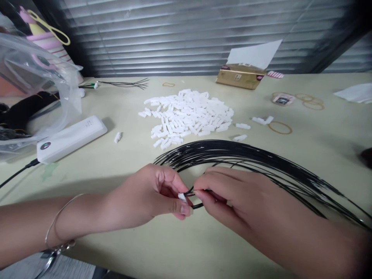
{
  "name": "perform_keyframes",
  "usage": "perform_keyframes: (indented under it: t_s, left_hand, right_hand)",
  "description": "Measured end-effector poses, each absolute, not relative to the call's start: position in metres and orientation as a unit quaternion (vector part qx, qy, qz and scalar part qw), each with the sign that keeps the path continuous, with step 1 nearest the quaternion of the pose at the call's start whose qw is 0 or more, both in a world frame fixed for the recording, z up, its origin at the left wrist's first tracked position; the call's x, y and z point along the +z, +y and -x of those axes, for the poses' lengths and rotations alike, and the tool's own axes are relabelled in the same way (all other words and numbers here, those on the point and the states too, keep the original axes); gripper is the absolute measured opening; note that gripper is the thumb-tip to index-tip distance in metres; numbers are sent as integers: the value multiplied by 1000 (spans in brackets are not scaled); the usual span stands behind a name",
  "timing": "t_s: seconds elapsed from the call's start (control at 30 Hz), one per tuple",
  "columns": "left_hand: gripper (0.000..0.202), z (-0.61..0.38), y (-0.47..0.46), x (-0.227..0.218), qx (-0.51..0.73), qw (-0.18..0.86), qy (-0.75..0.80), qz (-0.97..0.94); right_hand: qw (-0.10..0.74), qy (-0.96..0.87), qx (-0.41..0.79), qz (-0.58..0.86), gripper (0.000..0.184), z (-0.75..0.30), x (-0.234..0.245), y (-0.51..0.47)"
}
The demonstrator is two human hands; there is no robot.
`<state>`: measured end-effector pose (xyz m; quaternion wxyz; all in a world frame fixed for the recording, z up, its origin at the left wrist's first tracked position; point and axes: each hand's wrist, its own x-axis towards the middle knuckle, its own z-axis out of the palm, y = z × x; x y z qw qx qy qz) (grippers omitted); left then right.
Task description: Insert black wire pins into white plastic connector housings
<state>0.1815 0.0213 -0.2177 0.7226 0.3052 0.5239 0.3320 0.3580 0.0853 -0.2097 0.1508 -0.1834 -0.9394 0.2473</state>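
Note:
Between the thumb and fingers of my left hand (157, 195) is a small white plastic connector housing (182, 197). Thin black wires (198, 206) run from it toward my right hand (229, 197). My right thumb and forefinger pinch a black wire just right of the housing, the fingertips of both hands nearly meeting. Behind the hands a long curved bundle of black wires (232, 149) lies on the table, stretching to the right edge. Farther back spreads a heap of white connector housings (192, 114). The wire's end inside the housing is hidden.
On the left lie a white power bank (72, 139) with a cable and a clear plastic bag (66, 97). A gold tissue box (241, 76) stands at the back, near rubber bands (279, 128) and a small pinkish device (283, 99). Loose housings lie around the heap.

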Motion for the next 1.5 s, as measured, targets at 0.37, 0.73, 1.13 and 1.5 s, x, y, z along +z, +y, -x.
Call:
perform_keyframes:
  t_s: [0.37, 0.73, 1.13, 1.5]
  left_hand:
    - [12, -180, 18, -222, 325, 708, 521, -349]
    - [12, -176, 24, -222, 369, 740, 478, -297]
    - [9, -174, 24, -221, 356, 741, 481, -305]
    - [10, -174, 25, -222, 361, 742, 477, -303]
  right_hand:
    - [151, -946, 187, 218, 13, -346, -237, 137]
    - [273, -928, 70, 243, 14, -370, -192, 106]
    - [170, -943, 195, 209, 23, -371, -195, 103]
    - [180, -959, 146, 165, 23, -368, -203, 98]
